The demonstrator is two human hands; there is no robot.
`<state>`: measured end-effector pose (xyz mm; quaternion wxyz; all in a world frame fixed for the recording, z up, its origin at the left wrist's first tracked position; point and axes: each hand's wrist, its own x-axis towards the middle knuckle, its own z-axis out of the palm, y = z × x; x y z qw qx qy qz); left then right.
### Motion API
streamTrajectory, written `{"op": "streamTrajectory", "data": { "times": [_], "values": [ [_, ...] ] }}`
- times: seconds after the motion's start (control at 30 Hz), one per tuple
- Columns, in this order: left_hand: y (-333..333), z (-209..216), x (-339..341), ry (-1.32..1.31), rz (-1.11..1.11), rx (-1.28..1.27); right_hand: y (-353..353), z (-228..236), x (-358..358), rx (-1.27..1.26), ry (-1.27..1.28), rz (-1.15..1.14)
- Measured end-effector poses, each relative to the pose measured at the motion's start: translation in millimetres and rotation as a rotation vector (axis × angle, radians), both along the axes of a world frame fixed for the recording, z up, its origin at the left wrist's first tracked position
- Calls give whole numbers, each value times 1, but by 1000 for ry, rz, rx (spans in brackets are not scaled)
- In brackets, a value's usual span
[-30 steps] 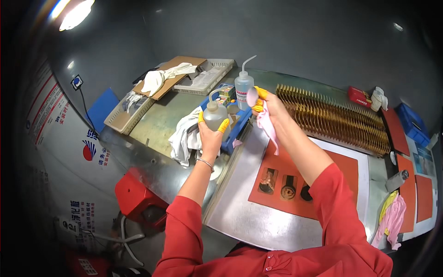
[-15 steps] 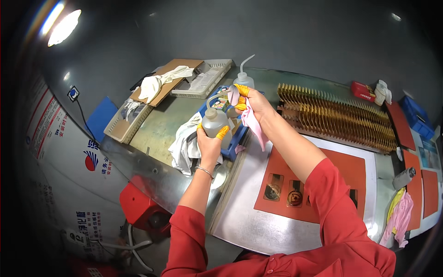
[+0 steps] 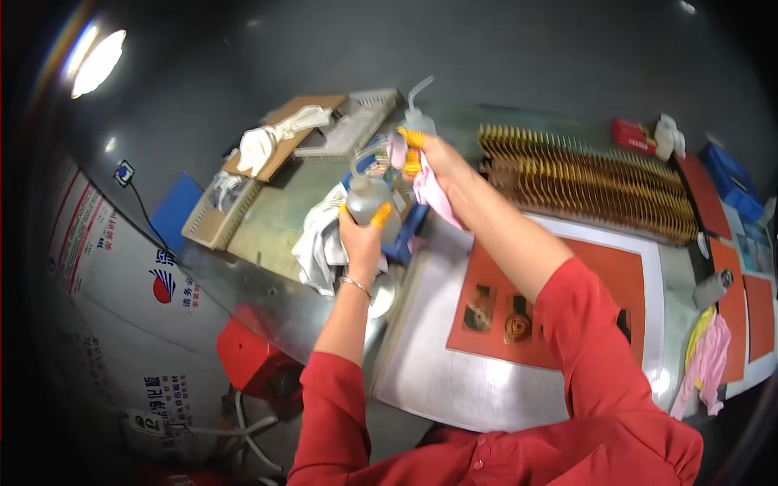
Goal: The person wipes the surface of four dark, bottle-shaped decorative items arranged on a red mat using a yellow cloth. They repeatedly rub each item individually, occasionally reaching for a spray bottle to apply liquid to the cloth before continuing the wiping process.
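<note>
My left hand (image 3: 362, 235), with yellow finger cots, is wrapped round a translucent squeeze wash bottle (image 3: 367, 200). The bottle's bent spout points right, to the pink cloth (image 3: 433, 194) that my right hand (image 3: 429, 158) grips. Yellow cots cover fingers of the right hand too, and the cloth's loose end hangs below it. Behind the right hand stands a second wash bottle (image 3: 417, 121). White cloths (image 3: 318, 243) lie beside the left hand, and a blue tray (image 3: 415, 223) shows partly behind the held bottle.
On the right, an orange-red mat (image 3: 502, 324) bears several dark and gold plates (image 3: 517, 320). Behind it stands a long slotted rack (image 3: 583, 186). A cream basket (image 3: 212, 231) and cardboard (image 3: 292, 113) lie at left. More pink cloth (image 3: 707, 356) hangs near the right edge.
The view has shifted slightly. Both hands keep their holds on the wash bottle and the pink cloth, with the spout still at the cloth.
</note>
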<state>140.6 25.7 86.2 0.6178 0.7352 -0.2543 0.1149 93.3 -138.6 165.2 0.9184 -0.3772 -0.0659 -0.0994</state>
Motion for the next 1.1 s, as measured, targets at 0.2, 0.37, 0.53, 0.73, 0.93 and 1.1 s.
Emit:
{"op": "streamTrajectory", "data": {
  "times": [0.2, 0.37, 0.53, 0.73, 0.93, 1.1],
  "values": [
    [11, -24, -22, -369, 80, -55, -40, 6, -66, -224, 276, -206],
    [18, -34, -80, -466, -138, -105, -74, -28, -163, -827, 658, -474],
    [3, -55, -81, -445, -312, -105, -21, -75, -239, -1126, 807, -281],
    [2, -77, -67, -390, -362, -11, 18, -122, -246, -1689, 601, -384],
    [5, -80, -67, -295, -370, 25, 20, -129, -236, -1914, 629, -383],
    [5, -86, -62, -260, -374, 17, 31, -128, -241, -1887, 599, -379]
  ]
}}
